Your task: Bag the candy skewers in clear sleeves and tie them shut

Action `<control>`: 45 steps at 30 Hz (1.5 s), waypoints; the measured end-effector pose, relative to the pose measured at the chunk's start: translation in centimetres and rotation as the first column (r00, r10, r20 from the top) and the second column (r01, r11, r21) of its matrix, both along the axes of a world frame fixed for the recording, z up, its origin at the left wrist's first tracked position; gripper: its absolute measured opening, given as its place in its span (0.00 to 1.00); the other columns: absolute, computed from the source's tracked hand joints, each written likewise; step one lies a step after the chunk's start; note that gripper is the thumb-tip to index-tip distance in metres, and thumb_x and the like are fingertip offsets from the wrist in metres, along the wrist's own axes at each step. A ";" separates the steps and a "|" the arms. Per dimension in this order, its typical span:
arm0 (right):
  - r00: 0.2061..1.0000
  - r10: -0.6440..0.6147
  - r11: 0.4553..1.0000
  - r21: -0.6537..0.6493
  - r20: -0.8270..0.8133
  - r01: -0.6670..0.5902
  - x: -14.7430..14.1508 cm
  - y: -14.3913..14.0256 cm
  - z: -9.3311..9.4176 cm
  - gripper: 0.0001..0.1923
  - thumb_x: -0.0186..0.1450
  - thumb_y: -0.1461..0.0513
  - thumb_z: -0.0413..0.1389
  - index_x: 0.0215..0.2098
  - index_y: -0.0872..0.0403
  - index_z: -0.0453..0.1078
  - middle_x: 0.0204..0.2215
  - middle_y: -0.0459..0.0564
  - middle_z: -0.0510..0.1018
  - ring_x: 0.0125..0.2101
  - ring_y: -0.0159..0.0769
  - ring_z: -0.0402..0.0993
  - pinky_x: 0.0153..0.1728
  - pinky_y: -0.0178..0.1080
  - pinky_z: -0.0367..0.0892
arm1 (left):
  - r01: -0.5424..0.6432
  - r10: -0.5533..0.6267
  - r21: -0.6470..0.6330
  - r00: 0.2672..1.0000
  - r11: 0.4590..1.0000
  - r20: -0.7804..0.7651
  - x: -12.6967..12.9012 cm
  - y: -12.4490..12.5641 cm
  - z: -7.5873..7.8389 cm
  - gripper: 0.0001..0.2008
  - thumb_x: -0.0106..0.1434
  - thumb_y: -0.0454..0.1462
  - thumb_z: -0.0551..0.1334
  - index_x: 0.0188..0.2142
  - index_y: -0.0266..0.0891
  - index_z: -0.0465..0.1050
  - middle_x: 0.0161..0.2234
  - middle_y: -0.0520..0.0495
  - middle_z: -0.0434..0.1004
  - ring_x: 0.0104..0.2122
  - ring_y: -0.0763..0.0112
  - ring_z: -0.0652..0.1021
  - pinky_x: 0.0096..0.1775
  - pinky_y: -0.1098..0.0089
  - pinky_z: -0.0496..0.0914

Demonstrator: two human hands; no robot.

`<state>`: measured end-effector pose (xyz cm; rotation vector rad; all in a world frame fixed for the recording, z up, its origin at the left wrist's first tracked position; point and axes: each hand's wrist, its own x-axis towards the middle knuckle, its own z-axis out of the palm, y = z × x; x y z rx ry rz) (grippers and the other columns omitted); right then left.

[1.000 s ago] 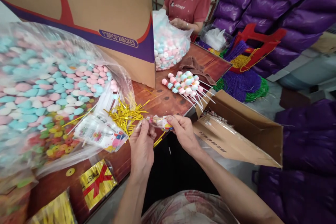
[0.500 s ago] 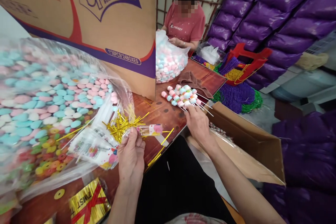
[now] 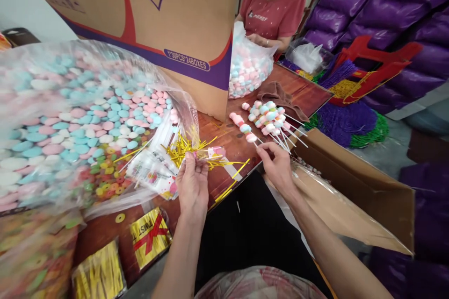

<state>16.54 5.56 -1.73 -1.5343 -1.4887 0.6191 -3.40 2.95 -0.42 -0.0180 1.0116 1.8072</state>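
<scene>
Head view: I note left hand (image 3: 192,182) pinched shut on small printed candy bag (image 3: 212,153), mouth facing 3 o'clock toward sticks. Right hand (image 3: 277,163) pinching stick end of one candy skewer (image 3: 243,126), drawn apart from skewer pile (image 3: 268,117) at 12 o'clock. Gold twist ties (image 3: 182,147) just beside bag, within reach. Open carton (image 3: 351,182) at 3 o'clock.

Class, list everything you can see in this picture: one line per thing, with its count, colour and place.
Large clear bag of round candies: one, pink, blue, white; table left.
Gold twist ties: many, loose; table centre.
Candy skewers on white sticks: a pile, pastel; table right.
Printed cardboard box: one, brown; behind table.
Open brown carton: one; right.
Person in red shirt: one; far end.
Left hand: holds small printed wrapper.
Right hand: grip on one skewer stick.
</scene>
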 end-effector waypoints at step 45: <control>0.959 0.281 0.948 0.148 0.032 -0.282 0.1 -6.8 1.7 0.07 0.69 0.66 0.54 0.32 0.52 0.71 0.28 0.45 0.72 0.29 0.31 0.68 0.31 0.36 0.62 | 0.152 -0.100 0.116 0.926 0.982 -0.364 1.4 -1.1 -0.2 0.16 0.54 0.46 0.71 0.32 0.37 0.72 0.30 0.51 0.76 0.30 0.74 0.78 0.37 0.70 0.74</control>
